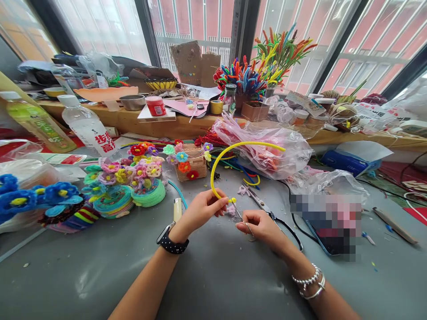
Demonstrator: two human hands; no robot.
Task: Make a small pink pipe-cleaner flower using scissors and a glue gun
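Observation:
My left hand point(203, 208) is closed in a pinch on a yellow pipe cleaner point(247, 143), which arcs up and over to the right. Its short end pokes out past my fingertips. Closed around a small pair of silver scissors point(237, 210), my right hand point(263, 227) brings the thin blades up to the pipe cleaner near that short end. Whether the blades are parted is too small to tell. Behind my right hand lie larger scissors point(263, 204) with dark handles. A cream lighter point(178, 210) and a blue pipe cleaner point(178, 191) sit by my left wrist.
Pipe-cleaner flower pots point(148, 195) and a small woven basket point(191, 166) with flowers stand on the left. A pink plastic bag point(263, 149) lies behind my hands. At right are a phone point(322, 240), a wooden-looking strip point(395, 226) and a blue packet point(347, 160). Bottles point(88, 124) stand back left.

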